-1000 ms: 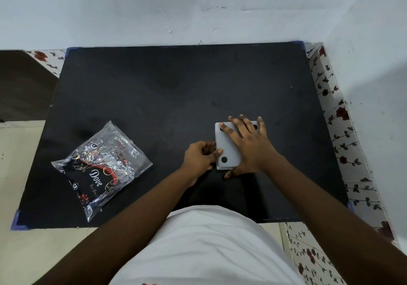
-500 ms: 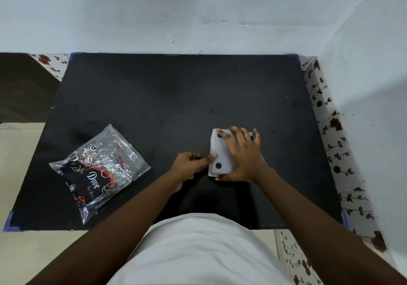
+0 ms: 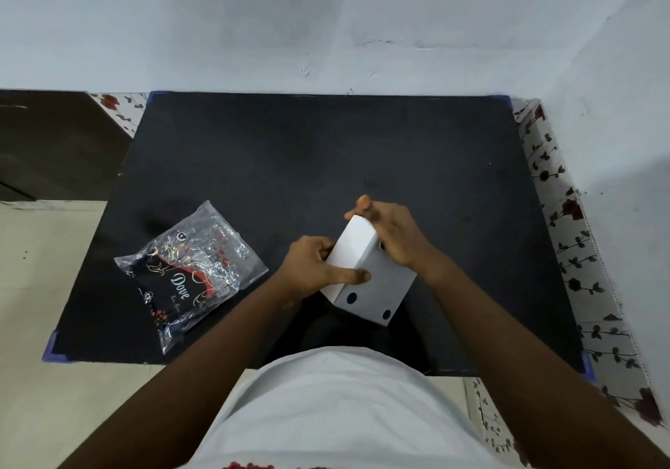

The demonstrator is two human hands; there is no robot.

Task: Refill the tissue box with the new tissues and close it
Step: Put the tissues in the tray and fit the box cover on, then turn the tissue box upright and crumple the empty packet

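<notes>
A white tissue box (image 3: 377,280) with black round feet on its underside is tipped up on its side near the middle of the black mat (image 3: 326,149). My left hand (image 3: 315,269) grips its left face, index finger stretched across the edge. My right hand (image 3: 393,231) clasps the far right side. A clear plastic pack of new tissues (image 3: 188,272) with a black and red "Dove" label lies on the mat to the left, untouched. The box's opening is hidden.
The mat lies on a table with a floral-patterned cover (image 3: 576,251) showing along the right edge. White walls stand behind and to the right. A dark surface (image 3: 54,142) sits at the far left.
The box lay flat with its footed underside up under my right palm. Both hands have since lifted and tilted it onto its side, turned at an angle.
</notes>
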